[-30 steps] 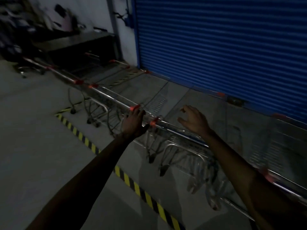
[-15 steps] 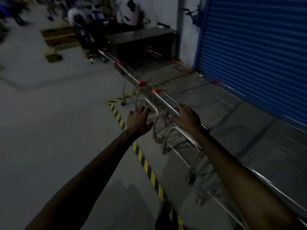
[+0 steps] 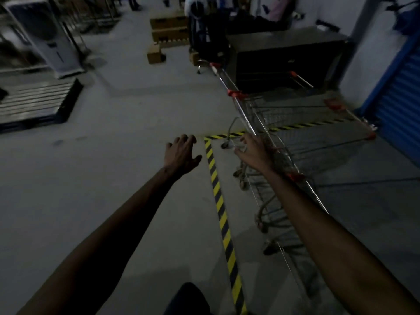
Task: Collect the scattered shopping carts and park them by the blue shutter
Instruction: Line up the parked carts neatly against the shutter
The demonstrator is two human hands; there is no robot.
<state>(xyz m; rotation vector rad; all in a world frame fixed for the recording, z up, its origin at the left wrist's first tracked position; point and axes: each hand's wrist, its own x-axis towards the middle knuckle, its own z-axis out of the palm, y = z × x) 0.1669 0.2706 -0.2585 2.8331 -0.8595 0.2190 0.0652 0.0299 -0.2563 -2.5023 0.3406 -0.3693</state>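
Note:
A row of metal shopping carts (image 3: 268,123) with red handle ends stands along the right, inside the yellow-and-black floor tape (image 3: 221,208). The blue shutter (image 3: 400,110) shows at the far right edge. My left hand (image 3: 181,154) hovers over bare floor left of the tape, fingers spread, holding nothing. My right hand (image 3: 255,152) is stretched out just in front of a cart's handle rail, fingers relaxed, not gripping it.
A dark metal counter (image 3: 286,55) stands behind the carts, with a person beside an office chair (image 3: 204,35) to its left. Cardboard boxes (image 3: 168,28) lie further back. A pallet (image 3: 34,103) and a white cooler unit (image 3: 45,35) occupy the left. Grey concrete floor spreads around me.
The view has swung left, away from the shutter. My left hand came off the cart handle and now hangs over the floor; my right hand lifted off the rail too.

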